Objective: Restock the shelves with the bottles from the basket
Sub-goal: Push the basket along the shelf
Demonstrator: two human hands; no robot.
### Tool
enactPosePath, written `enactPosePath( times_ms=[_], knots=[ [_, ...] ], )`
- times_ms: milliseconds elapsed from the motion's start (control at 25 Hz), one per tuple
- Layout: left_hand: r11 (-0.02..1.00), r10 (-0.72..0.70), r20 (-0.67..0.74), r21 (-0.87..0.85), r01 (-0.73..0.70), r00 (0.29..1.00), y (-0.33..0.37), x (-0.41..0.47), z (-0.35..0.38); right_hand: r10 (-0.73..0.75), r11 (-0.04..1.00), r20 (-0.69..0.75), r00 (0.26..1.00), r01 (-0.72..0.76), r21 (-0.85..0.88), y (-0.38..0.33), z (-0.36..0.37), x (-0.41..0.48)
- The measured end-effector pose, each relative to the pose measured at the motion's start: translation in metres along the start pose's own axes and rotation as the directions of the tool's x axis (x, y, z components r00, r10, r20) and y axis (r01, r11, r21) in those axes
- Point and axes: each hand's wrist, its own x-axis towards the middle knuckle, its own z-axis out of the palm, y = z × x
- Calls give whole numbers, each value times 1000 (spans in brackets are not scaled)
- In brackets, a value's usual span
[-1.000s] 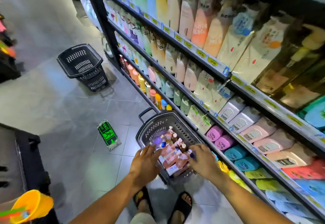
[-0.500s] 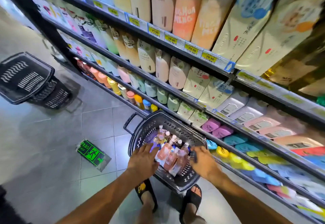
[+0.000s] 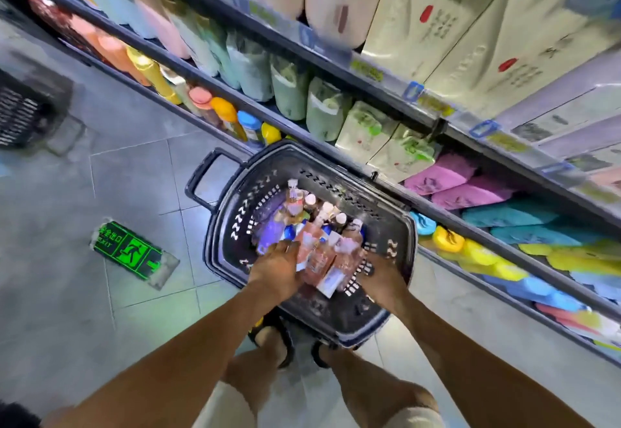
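Pink-filled small clear bottles lie heaped in the dark slotted plastic basket, which stands on the grey tiled floor just beside the lowest of the dark metal shelves. The left hand curls its fingers round one side of a bundle of them. The right hand presses in from the other side, but its fingers are hidden and blurred, so how far it closes cannot be told. To lift well, the person should likely squeeze the bundle evenly, support it from beneath so none slips out, and rise clear of the rim. White-capped bottles behind may snag. The shelves look crowded with mint-green soft pouches and pink soft packs, so a gap must be found. A second dark basket and a green exit sign lie well apart to the left
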Motion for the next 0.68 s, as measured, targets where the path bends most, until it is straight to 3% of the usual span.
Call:
enactPosePath(
  times_ms=[200, 440, 680],
  knots=[
    [998, -54, 4, -10, 54, 999, -16, 99, 75, 124, 975, -2, 992, -122, 184, 51, 61, 96],
    [989, -146, -43, 26, 147, 988, -25, 181, 131, 315, 922, -30, 949, -298, 246, 78, 112, 185],
    [956, -128, -195, 239, 173, 973, -24, 214, 145, 391, 885, -78, 917, -352, 304, 85, 133, 233]
  ],
)
